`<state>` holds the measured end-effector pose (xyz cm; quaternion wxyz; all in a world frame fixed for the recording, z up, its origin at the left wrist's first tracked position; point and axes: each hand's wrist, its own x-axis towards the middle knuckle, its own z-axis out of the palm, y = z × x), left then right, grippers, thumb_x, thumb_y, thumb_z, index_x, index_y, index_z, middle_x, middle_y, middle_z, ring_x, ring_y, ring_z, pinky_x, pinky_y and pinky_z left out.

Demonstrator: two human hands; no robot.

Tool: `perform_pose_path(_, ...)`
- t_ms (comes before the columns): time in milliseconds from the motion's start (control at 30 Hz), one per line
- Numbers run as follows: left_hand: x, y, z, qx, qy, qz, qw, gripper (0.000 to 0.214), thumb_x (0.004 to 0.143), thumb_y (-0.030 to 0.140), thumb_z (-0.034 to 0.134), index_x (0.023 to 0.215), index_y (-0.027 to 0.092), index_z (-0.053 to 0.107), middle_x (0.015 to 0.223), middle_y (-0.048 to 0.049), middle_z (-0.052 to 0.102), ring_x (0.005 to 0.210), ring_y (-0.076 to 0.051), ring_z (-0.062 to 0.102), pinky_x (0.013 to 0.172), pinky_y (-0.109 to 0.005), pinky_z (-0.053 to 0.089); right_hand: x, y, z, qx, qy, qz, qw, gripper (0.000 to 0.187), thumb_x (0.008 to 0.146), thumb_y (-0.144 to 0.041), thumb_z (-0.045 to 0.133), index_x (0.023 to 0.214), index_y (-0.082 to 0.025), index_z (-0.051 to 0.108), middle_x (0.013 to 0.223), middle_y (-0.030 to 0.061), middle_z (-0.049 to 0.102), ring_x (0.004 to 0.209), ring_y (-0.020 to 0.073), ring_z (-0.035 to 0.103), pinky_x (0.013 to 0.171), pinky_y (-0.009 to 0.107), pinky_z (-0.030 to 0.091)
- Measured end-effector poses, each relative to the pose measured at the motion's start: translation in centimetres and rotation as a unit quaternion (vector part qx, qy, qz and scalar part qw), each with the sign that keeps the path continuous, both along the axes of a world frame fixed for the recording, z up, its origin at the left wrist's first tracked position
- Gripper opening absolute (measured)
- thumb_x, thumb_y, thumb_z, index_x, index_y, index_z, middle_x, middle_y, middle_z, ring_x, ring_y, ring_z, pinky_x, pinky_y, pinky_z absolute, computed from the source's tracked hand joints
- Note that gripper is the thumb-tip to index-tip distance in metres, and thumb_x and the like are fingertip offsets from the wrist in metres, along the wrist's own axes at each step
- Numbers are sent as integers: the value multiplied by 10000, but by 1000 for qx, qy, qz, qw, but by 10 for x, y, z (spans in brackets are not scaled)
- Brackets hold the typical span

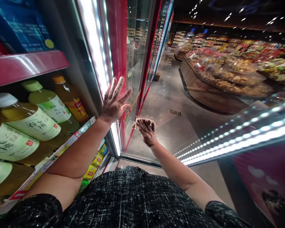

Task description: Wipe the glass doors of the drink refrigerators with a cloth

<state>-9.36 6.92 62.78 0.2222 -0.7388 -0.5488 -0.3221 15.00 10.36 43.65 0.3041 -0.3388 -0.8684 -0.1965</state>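
Note:
My left hand (116, 103) is raised with its fingers spread, by the bright light strip (93, 34) at the cooler's edge. Nothing is in it, and whether it touches the strip or the glass I cannot tell. My right hand (147, 133) holds a pale, crumpled cloth (145, 120) against the glass door (161, 139), with its fingers laid over the cloth. Through the clear pane the store floor shows.
Bottled drinks (35, 120) with green labels stand on a cooler shelf at left, under a red shelf edge (26, 66). Yellow packages (93, 164) sit lower down. Beyond the glass is a wood-sided display island (204, 91) piled with goods.

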Motion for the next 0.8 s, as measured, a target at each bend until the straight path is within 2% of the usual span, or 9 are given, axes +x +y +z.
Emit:
perform_pose_path(133, 6, 2, 4, -7, -12, 3, 1000, 787, 833, 381, 760, 1550, 356, 437, 1702, -36, 266, 1603, -330, 71, 1289, -600, 119, -9, -6, -5, -8, -13, 67, 998, 604, 969, -100, 482, 1517, -353, 497, 1528, -13, 563, 1517, 128, 363, 1307, 379, -13)
perform_pose_path(267, 9, -3, 5, 13, -15, 9, 1000, 793, 790, 306, 808, 1514, 368, 490, 1704, -30, 265, 1600, -341, 72, 1282, -612, 149, -24, -6, 20, -37, -40, 79, 995, 585, 1012, -118, 436, 1552, -345, 440, 1588, -20, 480, 1523, 134, 359, 1317, 414, -4)
perform_pose_path(367, 11, -5, 8, 12, -24, 13, 1000, 846, 754, 273, 844, 1516, 366, 485, 1710, -51, 250, 1597, -341, 102, 1277, -593, 201, -39, 0, 38, -20, 3, 77, 997, 606, 1017, -130, 441, 1590, -316, 377, 1622, 9, 416, 1549, 177, 312, 1318, 461, -30)
perform_pose_path(433, 11, -6, 10, 9, -30, 15, 999, 839, 756, 264, 846, 1510, 366, 493, 1706, -63, 257, 1593, -334, 131, 1277, -573, 220, -45, 2, 36, 10, 23, 97, 995, 609, 1012, -134, 459, 1596, -285, 374, 1618, 25, 414, 1543, 188, 326, 1321, 441, -42)
perform_pose_path(500, 11, -6, 10, 14, -29, 16, 999, 813, 759, 247, 845, 1493, 368, 514, 1697, -66, 281, 1590, -327, 153, 1282, -566, 213, -46, 1, 24, 29, 7, 130, 991, 584, 1013, -147, 474, 1580, -266, 407, 1601, 20, 438, 1515, 174, 381, 1323, 392, -40)
perform_pose_path(567, 11, -6, 10, 28, -19, 14, 999, 792, 756, 224, 846, 1473, 366, 541, 1687, -68, 307, 1588, -318, 164, 1289, -552, 204, -46, -2, 10, 22, -28, 159, 987, 560, 1009, -155, 492, 1556, -266, 447, 1581, 5, 468, 1488, 155, 424, 1326, 355, -17)
perform_pose_path(633, 10, -5, 10, 45, -8, 5, 999, 766, 758, 202, 841, 1454, 358, 565, 1680, -71, 323, 1587, -306, 170, 1294, -527, 210, -48, -5, 4, -6, -47, 168, 985, 565, 1000, -149, 509, 1547, -282, 460, 1580, -5, 471, 1495, 152, 412, 1331, 363, 11)
perform_pose_path(700, 10, -5, 10, 54, -4, -1, 999, 738, 772, 190, 827, 1446, 356, 576, 1679, -65, 325, 1590, -300, 161, 1297, -516, 210, -56, -5, 10, -28, -37, 156, 987, 581, 1000, -141, 509, 1554, -304, 446, 1605, -5, 433, 1532, 165, 346, 1334, 411, 9)
perform_pose_path(800, 10, -5, 10, 44, -12, 4, 999, 719, 800, 208, 807, 1459, 358, 562, 1687, -56, 309, 1595, -304, 129, 1297, -533, 202, -74, 0, 27, -18, 8, 137, 990, 553, 1025, -161, 490, 1558, -299, 440, 1633, 10, 385, 1568, 186, 258, 1332, 465, -9)
